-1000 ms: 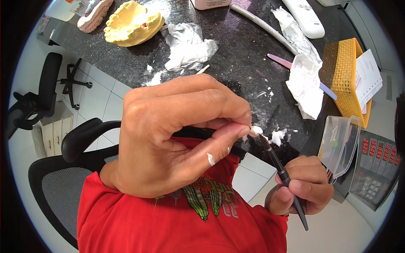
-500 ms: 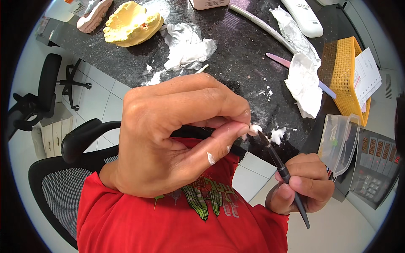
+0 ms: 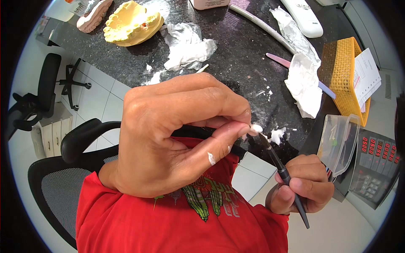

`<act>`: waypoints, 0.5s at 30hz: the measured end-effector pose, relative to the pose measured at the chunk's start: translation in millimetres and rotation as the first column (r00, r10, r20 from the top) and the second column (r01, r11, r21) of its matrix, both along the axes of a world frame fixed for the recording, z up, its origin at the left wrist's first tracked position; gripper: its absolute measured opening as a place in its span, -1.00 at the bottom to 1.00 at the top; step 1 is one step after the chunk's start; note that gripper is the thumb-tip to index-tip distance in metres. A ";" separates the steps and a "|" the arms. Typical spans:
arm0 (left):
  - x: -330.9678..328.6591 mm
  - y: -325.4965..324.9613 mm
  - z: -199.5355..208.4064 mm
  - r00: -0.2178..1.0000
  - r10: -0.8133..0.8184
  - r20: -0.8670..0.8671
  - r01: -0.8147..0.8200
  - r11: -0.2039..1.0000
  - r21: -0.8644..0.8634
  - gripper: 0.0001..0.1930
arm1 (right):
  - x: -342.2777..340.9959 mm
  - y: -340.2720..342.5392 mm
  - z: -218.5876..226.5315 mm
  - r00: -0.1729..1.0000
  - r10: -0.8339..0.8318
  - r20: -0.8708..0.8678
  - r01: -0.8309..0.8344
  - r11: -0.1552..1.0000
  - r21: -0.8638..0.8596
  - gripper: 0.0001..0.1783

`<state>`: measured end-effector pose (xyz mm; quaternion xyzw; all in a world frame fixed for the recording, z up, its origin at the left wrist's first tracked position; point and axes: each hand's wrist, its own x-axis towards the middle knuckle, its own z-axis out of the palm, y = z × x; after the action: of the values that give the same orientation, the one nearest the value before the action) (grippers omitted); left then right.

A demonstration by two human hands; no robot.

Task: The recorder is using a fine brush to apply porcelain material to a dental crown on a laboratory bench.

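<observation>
Between thumb and fingertips, my left hand (image 3: 181, 130) pinches a small white tooth-shaped piece (image 3: 255, 129), with only its end showing. White smears mark the thumb. My right hand (image 3: 306, 183) grips a thin dark brush (image 3: 282, 169) like a pen. The brush's pointed tip touches or nearly touches the lower side of the white piece; I cannot tell which. Beyond my left hand lies a crumpled white tissue (image 3: 187, 45). A yellow plaster dental model (image 3: 133, 25) stands at the far left, beside a pinkish dental model (image 3: 93, 17).
White scraps (image 3: 277, 135) litter the dark speckled counter (image 3: 240, 63). On the right are another tissue (image 3: 304, 90), a pink-purple stick (image 3: 278, 60), a grey hose (image 3: 261, 24), a yellow basket (image 3: 337, 71) with papers, a clear plastic box (image 3: 337, 139) and a device with red digits (image 3: 375, 164).
The brush tip has shifted slightly down and right from the white piece's face to its lower edge. Both hands stay nearly in place.
</observation>
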<state>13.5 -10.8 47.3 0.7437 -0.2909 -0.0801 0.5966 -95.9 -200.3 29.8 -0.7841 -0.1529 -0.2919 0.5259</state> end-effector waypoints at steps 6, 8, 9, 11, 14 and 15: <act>0.2 1.2 -1.7 1.000 -0.009 -0.003 0.009 1.000 -0.012 -0.92 | -1.5 0.6 -0.2 1.000 -0.009 -0.013 0.009 1.000 0.005 -0.67; 0.4 1.5 -1.5 1.000 -0.017 -0.007 0.017 1.000 -0.007 -0.92 | -0.8 0.5 0.1 1.000 -0.009 -0.009 0.009 1.000 0.003 -0.68; 0.8 1.6 -1.3 1.000 -0.017 -0.007 0.017 1.000 -0.007 -0.92 | -0.4 0.6 0.2 1.000 -0.009 -0.006 0.009 1.000 0.002 -0.68; 1.3 1.6 -1.6 1.000 -0.025 0.007 0.025 1.000 -0.007 -0.92 | -0.1 2.8 0.0 1.000 -0.022 -0.009 0.022 1.000 -0.001 -0.68; 1.0 1.8 -0.8 1.000 -0.020 0.009 0.020 1.000 0.002 -0.92 | 0.1 3.5 0.8 0.999 -0.032 -0.014 0.032 0.999 0.003 -0.69; 0.8 2.0 -0.9 1.000 -0.020 0.008 0.020 1.000 0.002 -0.92 | 0.2 3.4 1.1 0.999 -0.029 -0.016 0.029 1.000 0.011 -0.69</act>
<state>14.3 -8.8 46.4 0.7418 -0.3006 -0.0834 0.5937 -95.8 -196.9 30.9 -0.7857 -0.1356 -0.2943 0.5270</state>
